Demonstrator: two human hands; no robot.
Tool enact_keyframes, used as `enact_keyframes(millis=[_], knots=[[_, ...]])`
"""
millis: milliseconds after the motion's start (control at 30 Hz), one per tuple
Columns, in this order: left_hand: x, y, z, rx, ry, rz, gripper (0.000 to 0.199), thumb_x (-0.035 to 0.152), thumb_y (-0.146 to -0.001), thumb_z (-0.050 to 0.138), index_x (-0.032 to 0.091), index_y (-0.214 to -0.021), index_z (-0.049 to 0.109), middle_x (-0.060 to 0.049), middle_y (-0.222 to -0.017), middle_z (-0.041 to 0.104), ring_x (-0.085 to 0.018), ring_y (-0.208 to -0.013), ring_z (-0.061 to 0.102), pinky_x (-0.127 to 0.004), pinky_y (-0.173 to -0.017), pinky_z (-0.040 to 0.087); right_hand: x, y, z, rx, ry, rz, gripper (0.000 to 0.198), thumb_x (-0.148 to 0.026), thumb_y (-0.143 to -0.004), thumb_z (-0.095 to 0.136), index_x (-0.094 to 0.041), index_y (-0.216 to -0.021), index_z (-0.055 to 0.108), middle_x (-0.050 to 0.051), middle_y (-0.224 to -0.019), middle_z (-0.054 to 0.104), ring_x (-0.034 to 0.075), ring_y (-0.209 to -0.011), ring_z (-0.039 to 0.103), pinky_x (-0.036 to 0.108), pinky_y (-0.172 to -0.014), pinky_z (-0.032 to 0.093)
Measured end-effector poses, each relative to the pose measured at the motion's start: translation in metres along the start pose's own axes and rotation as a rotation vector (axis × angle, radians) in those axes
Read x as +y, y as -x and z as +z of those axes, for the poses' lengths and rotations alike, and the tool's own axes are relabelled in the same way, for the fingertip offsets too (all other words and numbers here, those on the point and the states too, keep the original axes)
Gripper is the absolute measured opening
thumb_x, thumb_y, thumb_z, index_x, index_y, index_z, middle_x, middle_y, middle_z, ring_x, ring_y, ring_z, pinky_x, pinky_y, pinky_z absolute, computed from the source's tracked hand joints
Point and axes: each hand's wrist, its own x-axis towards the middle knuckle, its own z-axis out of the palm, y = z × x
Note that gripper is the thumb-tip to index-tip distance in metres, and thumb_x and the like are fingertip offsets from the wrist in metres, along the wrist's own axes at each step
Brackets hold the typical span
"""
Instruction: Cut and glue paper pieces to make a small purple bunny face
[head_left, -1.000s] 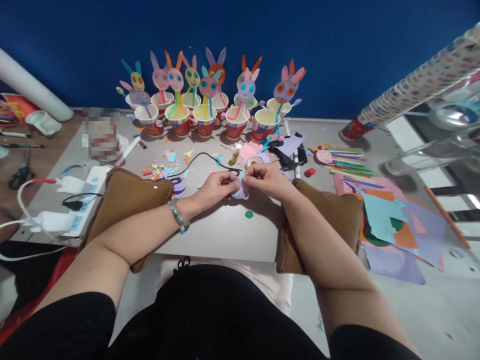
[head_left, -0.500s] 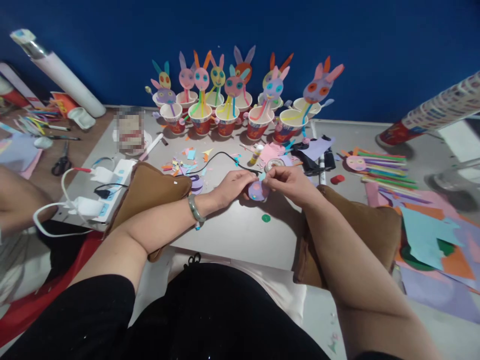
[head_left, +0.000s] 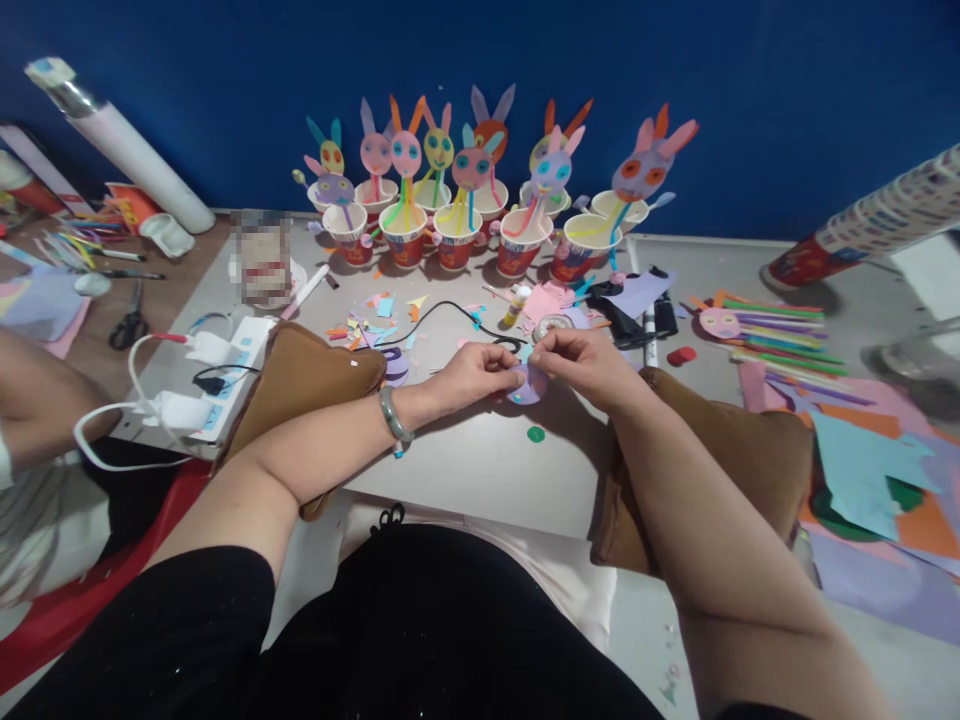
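Observation:
Low over the table, my left hand pinches the left edge of a round purple paper face between thumb and fingers. Small coloured pieces show on the disc, partly covered by my fingers. At its top edge, my right hand has thumb and forefinger closed on a small light-blue paper piece. A green paper disc lies on the table just below the face. Behind my hands are a glue stick and a roll of tape.
Paper cups with rabbit-faced figures line the blue wall. A brown cushion lies under each forearm. A white power strip with cables is at left, pipe cleaners and coloured sheets at right. Another person's arm is at far left.
My left hand has shifted its grip on the purple face, its fingers now pinching the left edge. My right hand stays at the top edge. The whole view has shifted slightly.

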Motion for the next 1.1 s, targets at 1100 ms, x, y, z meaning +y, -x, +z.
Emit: enact_keyframes(millis=[1100], knots=[[-0.0022,-0.0043,-0.0054,0.250,-0.265,0.326,0.014,0.023,-0.083,0.070,0.014,-0.093,0.069,-0.004,-0.088,0.071,-0.011,-0.079,0.061,-0.024,-0.074,0.047,-0.0071,0.0048,0.0051,0.252,0.427,-0.386,0.020,-0.039,-0.082,0.072,-0.024,-0.070,0.065,0.002,-0.070,0.068,0.018,-0.064,0.058,0.035,-0.065,0.046]])
